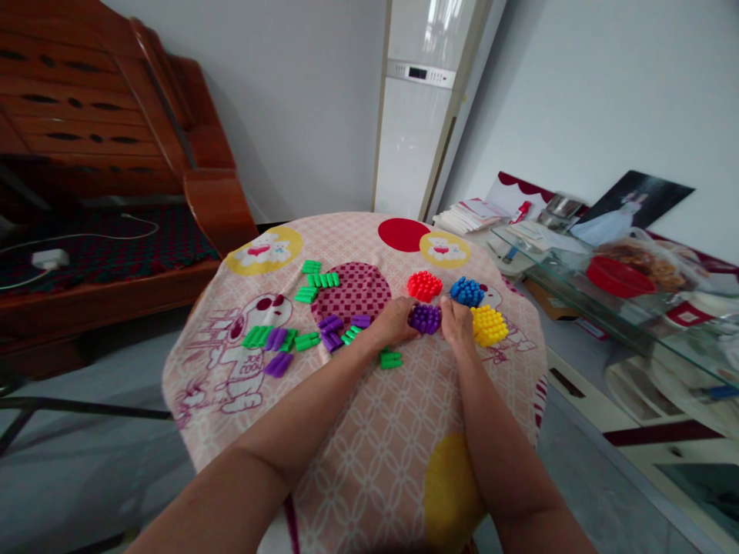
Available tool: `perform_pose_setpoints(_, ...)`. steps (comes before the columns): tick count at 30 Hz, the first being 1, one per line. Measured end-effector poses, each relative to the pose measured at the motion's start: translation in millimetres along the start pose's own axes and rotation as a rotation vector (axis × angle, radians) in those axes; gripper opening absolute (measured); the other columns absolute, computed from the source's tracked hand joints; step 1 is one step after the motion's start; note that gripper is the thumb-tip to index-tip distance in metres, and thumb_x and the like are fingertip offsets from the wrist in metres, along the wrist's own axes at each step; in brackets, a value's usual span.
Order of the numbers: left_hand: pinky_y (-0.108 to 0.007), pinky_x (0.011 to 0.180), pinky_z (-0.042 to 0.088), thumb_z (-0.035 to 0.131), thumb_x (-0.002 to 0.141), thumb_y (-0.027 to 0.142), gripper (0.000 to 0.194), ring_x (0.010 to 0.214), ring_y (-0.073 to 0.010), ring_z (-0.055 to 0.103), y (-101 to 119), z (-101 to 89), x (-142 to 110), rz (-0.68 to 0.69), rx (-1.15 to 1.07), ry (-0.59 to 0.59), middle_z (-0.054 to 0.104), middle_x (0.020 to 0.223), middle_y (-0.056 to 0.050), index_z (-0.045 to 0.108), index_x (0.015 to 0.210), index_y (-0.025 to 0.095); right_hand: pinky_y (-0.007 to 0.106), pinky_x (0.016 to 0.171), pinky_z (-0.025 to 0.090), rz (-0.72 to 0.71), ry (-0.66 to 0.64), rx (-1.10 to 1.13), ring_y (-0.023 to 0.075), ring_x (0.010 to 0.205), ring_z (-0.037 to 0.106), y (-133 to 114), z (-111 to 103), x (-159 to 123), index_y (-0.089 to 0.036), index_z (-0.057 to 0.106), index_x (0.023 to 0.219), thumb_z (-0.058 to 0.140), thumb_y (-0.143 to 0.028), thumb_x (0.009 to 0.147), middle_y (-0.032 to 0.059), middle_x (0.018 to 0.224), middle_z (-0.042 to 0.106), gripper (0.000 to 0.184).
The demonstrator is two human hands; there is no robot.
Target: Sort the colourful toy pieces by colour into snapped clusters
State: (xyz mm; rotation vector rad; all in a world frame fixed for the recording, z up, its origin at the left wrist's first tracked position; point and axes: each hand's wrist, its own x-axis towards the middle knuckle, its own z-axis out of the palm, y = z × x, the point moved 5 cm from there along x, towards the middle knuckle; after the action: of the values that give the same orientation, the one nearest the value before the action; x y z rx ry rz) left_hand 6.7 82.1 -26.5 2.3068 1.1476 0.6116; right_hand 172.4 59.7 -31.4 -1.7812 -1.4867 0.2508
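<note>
In the head view, the left hand [398, 318] and right hand [458, 323] are gripping the purple bunch [426, 319] from either side on the table [392, 438]; it is looking glossy, knobbly and tightly packed, and is sitting near the red bunch [425, 285], blue bunch [467, 292] and yellow bunch [489, 326]

- No word, brand or number is showing clearly enough to be read.
- On the tablecloth [392, 438], small letter-like marks are sitting on the body of the printed dog [239, 375], too blurred to spell out.
- Beyond the tablecloth, the tall white unit [407, 142] is carrying a control panel [420, 74] with marks too tiny to make out.
- Right of the tablecloth, a red-and-white packet [687, 312] is bearing a pale, unreadable mark.
</note>
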Motion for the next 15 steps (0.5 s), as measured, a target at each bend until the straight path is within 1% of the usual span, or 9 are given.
perform_pose_setpoints(5,-0.03,0.081,0.053,0.083,0.063,0.022,0.057,0.091,-0.0221,0.068,1.8,0.0,0.1,-0.018,0.022,0.019,0.071,0.108,-0.01,0.067,0.116,0.013,0.031,0.061,0.04,-0.017,0.013,-0.038,0.0224,0.062,0.058,-1.4,-0.8,0.4,-0.022,0.057,0.061,0.031,-0.052,0.094,0.007,0.055,0.058,0.051)
perform_pose_setpoints(7,-0.03,0.08,0.053,0.084,0.063,0.023,0.061,0.091,-0.0223,0.068,1.4,-2.5,-0.5,-0.038,0.023,0.009,0.072,0.107,-0.01,0.065,0.12,0.012,0.031,0.06,0.04,-0.012,0.01,-0.05,0.0223,0.062,0.057,-1.3,-0.9,0.4,-0.022,0.057,0.061,0.03,-0.051,0.094,0.0074,0.056,0.058,0.051)
perform_pose_setpoints(11,-0.029,0.08,0.053,0.085,0.063,0.022,0.077,0.09,-0.0224,0.069,-0.7,-9.0,-2.7,-0.085,0.015,-0.037,0.073,0.103,-0.009,0.058,0.133,0.011,0.03,0.059,0.037,-0.006,0.01,-0.051,0.0215,0.061,0.056,-2.9,-2.3,0.0,-0.022,0.058,0.061,0.03,-0.049,0.094,0.0062,0.052,0.055,0.051)
perform_pose_setpoints(15,-0.029,0.082,0.052,0.084,0.064,0.02,0.074,0.093,-0.0232,0.07,1.0,-9.1,-4.2,-0.071,0.022,-0.072,0.074,0.104,-0.008,0.059,0.132,0.014,0.029,0.06,0.036,-0.004,0.019,-0.07,0.0198,0.062,0.056,-5.8,-3.9,-0.2,-0.02,0.057,0.06,0.033,-0.047,0.095,0.0066,0.056,0.057,0.05)
